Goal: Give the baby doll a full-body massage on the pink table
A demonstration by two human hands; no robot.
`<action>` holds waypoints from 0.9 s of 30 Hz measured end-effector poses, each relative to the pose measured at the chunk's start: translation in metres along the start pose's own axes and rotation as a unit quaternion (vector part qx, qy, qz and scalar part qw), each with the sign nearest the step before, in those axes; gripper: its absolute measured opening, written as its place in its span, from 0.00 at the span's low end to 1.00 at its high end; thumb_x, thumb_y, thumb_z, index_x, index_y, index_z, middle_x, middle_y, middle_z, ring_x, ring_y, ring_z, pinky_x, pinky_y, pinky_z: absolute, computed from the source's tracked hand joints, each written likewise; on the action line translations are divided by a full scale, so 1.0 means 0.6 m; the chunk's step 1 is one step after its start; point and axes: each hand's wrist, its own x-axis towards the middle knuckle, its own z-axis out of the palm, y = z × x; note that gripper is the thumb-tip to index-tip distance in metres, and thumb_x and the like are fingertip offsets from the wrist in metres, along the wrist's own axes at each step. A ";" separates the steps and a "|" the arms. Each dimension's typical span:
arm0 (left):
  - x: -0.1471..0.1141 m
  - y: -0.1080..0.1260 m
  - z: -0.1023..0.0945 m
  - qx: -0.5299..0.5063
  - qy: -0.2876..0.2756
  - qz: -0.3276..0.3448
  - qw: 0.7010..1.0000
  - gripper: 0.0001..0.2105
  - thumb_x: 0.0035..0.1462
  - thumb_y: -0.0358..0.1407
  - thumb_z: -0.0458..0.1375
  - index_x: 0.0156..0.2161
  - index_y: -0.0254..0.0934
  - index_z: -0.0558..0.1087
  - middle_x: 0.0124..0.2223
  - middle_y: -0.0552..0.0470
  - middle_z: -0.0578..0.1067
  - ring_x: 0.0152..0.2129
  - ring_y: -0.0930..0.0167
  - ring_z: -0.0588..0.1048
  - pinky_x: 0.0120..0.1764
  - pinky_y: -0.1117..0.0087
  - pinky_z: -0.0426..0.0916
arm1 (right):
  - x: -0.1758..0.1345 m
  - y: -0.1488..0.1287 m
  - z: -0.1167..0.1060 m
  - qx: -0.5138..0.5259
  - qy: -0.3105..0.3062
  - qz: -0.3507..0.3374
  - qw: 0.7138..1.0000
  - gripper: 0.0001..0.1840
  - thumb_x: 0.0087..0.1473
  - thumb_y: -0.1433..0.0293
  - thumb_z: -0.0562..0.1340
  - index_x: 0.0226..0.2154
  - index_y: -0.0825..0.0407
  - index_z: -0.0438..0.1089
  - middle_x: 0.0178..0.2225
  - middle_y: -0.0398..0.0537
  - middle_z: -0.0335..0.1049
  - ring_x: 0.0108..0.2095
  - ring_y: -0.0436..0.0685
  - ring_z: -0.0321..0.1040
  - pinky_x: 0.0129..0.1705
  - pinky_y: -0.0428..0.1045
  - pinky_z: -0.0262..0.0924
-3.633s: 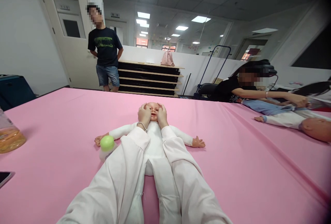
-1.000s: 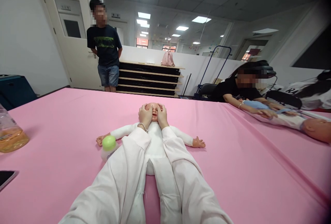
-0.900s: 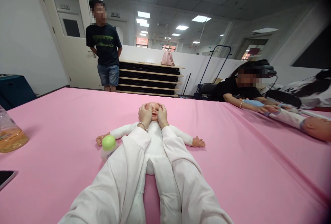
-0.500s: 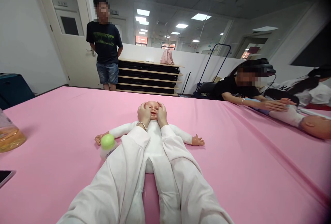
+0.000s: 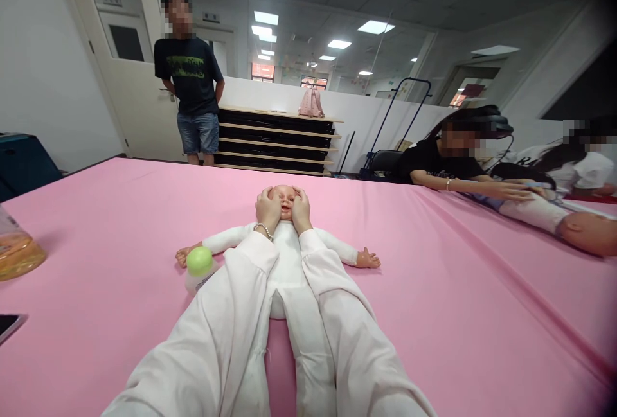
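A baby doll [image 5: 288, 256] with a white cloth body lies on its back, arms spread, head away from me. My left hand [image 5: 268, 207] is cupped round one side of the doll's head, thumb along its cheek. On the other side, my right hand [image 5: 301, 209] wraps the head the same way. The doll's eyes, nose and mouth show between my thumbs. My sleeves cover parts of its body and legs. Beside my left forearm stands a small bottle [image 5: 199, 264] with a green cap, close to one of the doll's hands.
Pink cloth [image 5: 434, 314] covers the table. At the left are a container of yellow liquid [image 5: 18, 251] and a phone [image 5: 9, 326]. Across the right side, a co-worker [image 5: 448, 153] handles another doll [image 5: 540, 214]. A person [image 5: 187, 76] stands beyond the far edge.
My hands stay on the doll's head with hardly any shift. The view has tilted slightly. The co-worker's hands have moved a little on the other doll.
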 end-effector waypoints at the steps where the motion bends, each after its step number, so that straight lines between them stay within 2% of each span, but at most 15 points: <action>1: 0.001 -0.001 0.001 -0.004 0.001 -0.003 1.000 0.16 0.56 0.36 0.46 0.47 0.41 0.68 0.52 0.49 0.68 0.50 0.68 0.65 0.51 0.68 0.60 | 0.001 0.000 0.000 0.000 0.002 0.002 1.000 0.18 0.47 0.73 0.46 0.38 0.50 0.66 0.45 0.47 0.65 0.48 0.52 0.59 0.53 0.51 0.52; 8: 0.001 -0.001 0.001 -0.008 0.005 0.000 1.000 0.17 0.55 0.32 0.44 0.48 0.40 0.68 0.52 0.49 0.69 0.51 0.68 0.65 0.52 0.68 0.59 | 0.002 -0.002 -0.001 0.004 0.002 0.019 1.000 0.20 0.45 0.74 0.45 0.38 0.50 0.67 0.45 0.46 0.65 0.48 0.52 0.59 0.54 0.50 0.52; 18: -0.004 0.003 -0.006 0.025 -0.013 0.021 0.999 0.21 0.49 0.43 0.56 0.49 0.40 0.65 0.52 0.45 0.67 0.50 0.64 0.65 0.51 0.65 0.59 | -0.017 -0.017 -0.008 0.002 -0.037 -0.006 0.999 0.19 0.42 0.68 0.57 0.41 0.48 0.64 0.47 0.48 0.58 0.49 0.56 0.57 0.53 0.51 0.53; 23: -0.004 0.003 -0.004 0.026 -0.013 0.016 0.999 0.21 0.48 0.43 0.56 0.49 0.40 0.65 0.52 0.45 0.67 0.50 0.64 0.65 0.50 0.66 0.60 | -0.012 -0.011 -0.006 0.004 -0.030 -0.004 1.000 0.18 0.42 0.65 0.58 0.41 0.48 0.64 0.47 0.49 0.58 0.48 0.55 0.58 0.52 0.51 0.53; 27: -0.001 0.000 -0.001 0.011 -0.009 0.014 1.000 0.19 0.51 0.44 0.53 0.48 0.41 0.66 0.51 0.46 0.68 0.49 0.65 0.66 0.50 0.66 0.60 | -0.003 -0.002 -0.001 0.010 -0.013 -0.006 1.000 0.16 0.44 0.63 0.57 0.39 0.49 0.65 0.45 0.48 0.62 0.46 0.54 0.60 0.52 0.52 0.53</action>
